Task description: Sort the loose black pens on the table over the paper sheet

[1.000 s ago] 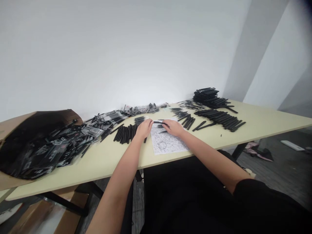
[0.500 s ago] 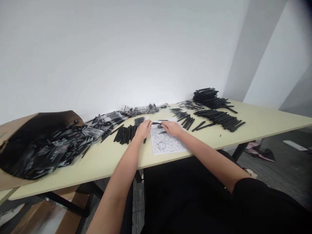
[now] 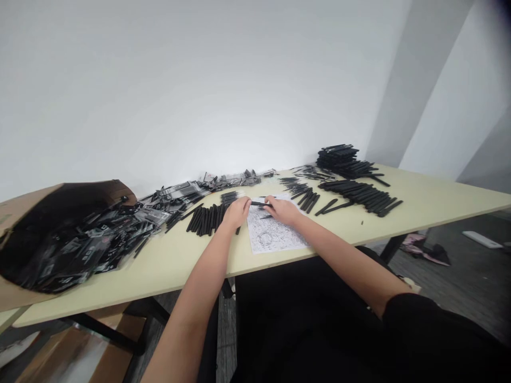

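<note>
Between my two hands a slim black pen [image 3: 260, 204] lies level above a scribbled white sheet [image 3: 271, 236]. My left hand [image 3: 238, 211] is closed on its left end. At the other end, the fingers of my right hand [image 3: 282, 209] pinch it. A few thin dark refills or pen parts [image 3: 266, 216] rest on the paper under my hands, partly hidden. Just left of my left hand is a row of black pens [image 3: 205, 219]. Beyond it lies a small bundle of thin dark sticks [image 3: 230, 197].
A cardboard box [image 3: 59, 186] on its side spills black plastic packets [image 3: 99, 247] across the left of the table [image 3: 431, 197]. More packets [image 3: 227, 181] line the wall. To the right lie black pens [image 3: 361, 196] in a row and a tall stack [image 3: 338, 157].
The pen between my hands has dropped very slightly, and a little more of it shows between the fingers. Otherwise the scene is the same.
</note>
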A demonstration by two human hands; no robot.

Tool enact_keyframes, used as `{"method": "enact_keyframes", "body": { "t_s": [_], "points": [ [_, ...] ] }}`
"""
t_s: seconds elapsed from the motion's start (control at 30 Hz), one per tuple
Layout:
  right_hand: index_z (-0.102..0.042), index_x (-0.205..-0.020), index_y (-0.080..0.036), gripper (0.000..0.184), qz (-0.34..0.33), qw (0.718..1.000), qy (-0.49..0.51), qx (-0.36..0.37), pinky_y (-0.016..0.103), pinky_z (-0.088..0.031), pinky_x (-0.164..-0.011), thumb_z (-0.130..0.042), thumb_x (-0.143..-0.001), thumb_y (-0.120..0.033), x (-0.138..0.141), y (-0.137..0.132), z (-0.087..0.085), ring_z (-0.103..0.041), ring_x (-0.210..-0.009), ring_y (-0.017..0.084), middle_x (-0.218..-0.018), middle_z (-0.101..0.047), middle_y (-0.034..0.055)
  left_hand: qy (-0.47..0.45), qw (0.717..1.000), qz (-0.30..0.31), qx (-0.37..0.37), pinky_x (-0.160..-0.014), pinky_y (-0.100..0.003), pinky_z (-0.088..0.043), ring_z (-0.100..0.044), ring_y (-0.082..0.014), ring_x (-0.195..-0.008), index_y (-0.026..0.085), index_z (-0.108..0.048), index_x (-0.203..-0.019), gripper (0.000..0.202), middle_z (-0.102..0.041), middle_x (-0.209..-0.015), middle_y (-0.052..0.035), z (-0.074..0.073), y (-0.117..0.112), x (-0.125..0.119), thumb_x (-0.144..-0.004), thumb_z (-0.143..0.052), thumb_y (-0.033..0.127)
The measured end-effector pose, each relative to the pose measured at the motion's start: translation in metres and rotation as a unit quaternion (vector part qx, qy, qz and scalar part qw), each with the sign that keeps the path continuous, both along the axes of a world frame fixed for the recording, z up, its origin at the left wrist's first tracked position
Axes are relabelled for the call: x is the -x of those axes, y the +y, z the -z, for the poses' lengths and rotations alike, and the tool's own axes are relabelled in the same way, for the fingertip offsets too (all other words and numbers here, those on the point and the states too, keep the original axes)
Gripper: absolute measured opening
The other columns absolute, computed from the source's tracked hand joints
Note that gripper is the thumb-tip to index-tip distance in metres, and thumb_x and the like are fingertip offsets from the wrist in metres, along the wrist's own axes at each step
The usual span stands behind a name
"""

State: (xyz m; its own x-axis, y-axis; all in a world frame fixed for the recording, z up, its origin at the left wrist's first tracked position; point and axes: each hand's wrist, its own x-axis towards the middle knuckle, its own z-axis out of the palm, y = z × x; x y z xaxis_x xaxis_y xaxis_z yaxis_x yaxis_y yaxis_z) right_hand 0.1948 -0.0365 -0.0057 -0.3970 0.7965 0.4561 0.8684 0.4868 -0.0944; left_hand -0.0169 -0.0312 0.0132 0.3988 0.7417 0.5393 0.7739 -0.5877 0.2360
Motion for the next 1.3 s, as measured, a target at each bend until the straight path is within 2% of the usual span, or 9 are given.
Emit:
{"method": "enact_keyframes", "body": {
  "t_s": [0.1,0.27,0.43,0.67,0.83,1.03,1.17,1.3],
  "points": [
    [-0.055,-0.110,-0.022,0.028,-0.009,1.000,0.002,-0.022,0.026,-0.033,-0.059,-0.040,-0.098,-0.042,-0.001,0.001,0.001,-0.062,-0.078,0.020,-0.100,-0.069,0.0063,0.008,1.000,0.007,0.004,-0.079,-0.030,-0.044,-0.060,-0.0196,-0.087,0.020,-0.058,-0.098,0.030,-0.064,-0.092,-0.0067,0.000,0.000,-0.002,-0.099,-0.031,0.032],
    [-0.059,-0.104,-0.021,0.028,-0.031,0.997,0.009,-0.068,0.026,-0.036,-0.064,-0.036,-0.100,-0.037,-0.003,0.004,0.004,-0.061,-0.081,0.018,-0.101,-0.067,0.0063,0.016,1.000,0.012,-0.003,-0.077,-0.029,-0.044,-0.060,-0.0191,-0.084,0.020,-0.058,-0.095,0.030,-0.064,-0.090,-0.0064,0.001,0.001,-0.005,-0.099,-0.030,0.032],
    [-0.061,-0.102,-0.020,0.030,-0.034,0.997,0.016,-0.073,0.027,-0.039,-0.067,-0.034,-0.101,-0.034,-0.005,0.008,0.006,-0.062,-0.084,0.018,-0.099,-0.068,0.0066,0.023,1.000,0.020,-0.004,-0.077,-0.029,-0.044,-0.060,-0.0184,-0.085,0.020,-0.058,-0.096,0.030,-0.065,-0.092,-0.0063,0.002,0.005,-0.007,-0.099,-0.030,0.032],
    [-0.057,-0.104,-0.022,0.021,-0.056,0.991,0.099,-0.070,0.027,-0.041,-0.066,-0.056,-0.091,-0.039,-0.008,0.011,0.010,-0.062,-0.085,0.019,-0.101,-0.068,0.0052,0.030,0.999,0.021,-0.001,-0.079,-0.030,-0.045,-0.061,-0.0191,-0.088,0.020,-0.058,-0.099,0.029,-0.065,-0.095,-0.0068,0.003,0.008,-0.011,-0.099,-0.031,0.032],
    [-0.055,-0.098,-0.022,0.013,-0.074,0.987,0.113,-0.083,0.027,-0.041,-0.067,-0.052,-0.092,-0.034,-0.010,0.013,0.012,-0.060,-0.081,0.018,-0.096,-0.066,0.0049,0.038,0.999,0.014,-0.003,-0.078,-0.030,-0.045,-0.061,-0.0196,-0.088,0.021,-0.058,-0.099,0.030,-0.065,-0.095,-0.0068,0.003,0.007,-0.013,-0.099,-0.030,0.032],
    [-0.055,-0.098,-0.021,0.012,-0.100,0.983,0.131,-0.086,0.028,-0.043,-0.072,-0.053,-0.088,-0.026,-0.012,0.015,0.014,-0.060,-0.087,0.020,-0.098,-0.064,0.0070,0.031,0.998,0.050,-0.006,-0.079,-0.030,-0.046,-0.060,-0.0193,-0.087,0.021,-0.058,-0.099,0.026,-0.064,-0.094,-0.0063,0.004,0.009,-0.016,-0.098,-0.034,0.031],
    [-0.053,-0.101,-0.020,0.022,-0.113,0.979,0.143,-0.087,0.029,-0.043,-0.074,-0.051,-0.079,-0.015,-0.013,0.013,0.013,-0.059,-0.087,0.021,-0.099,-0.063,0.0078,0.013,0.997,0.075,0.001,-0.080,-0.030,-0.046,-0.059,-0.0190,-0.087,0.020,-0.058,-0.098,0.023,-0.064,-0.094,-0.0063,0.003,0.009,-0.017,-0.096,-0.037,0.028],
    [-0.051,-0.099,-0.020,0.023,-0.127,0.976,0.158,-0.075,0.029,-0.042,-0.072,-0.048,-0.078,-0.012,-0.013,0.012,0.013,-0.057,-0.083,0.020,-0.095,-0.062,0.0073,0.008,0.996,0.093,0.004,-0.079,-0.030,-0.045,-0.059,-0.0188,-0.084,0.019,-0.060,-0.098,0.024,-0.064,-0.091,-0.0065,0.002,0.010,-0.016,-0.096,-0.038,0.028]
  ]
}}
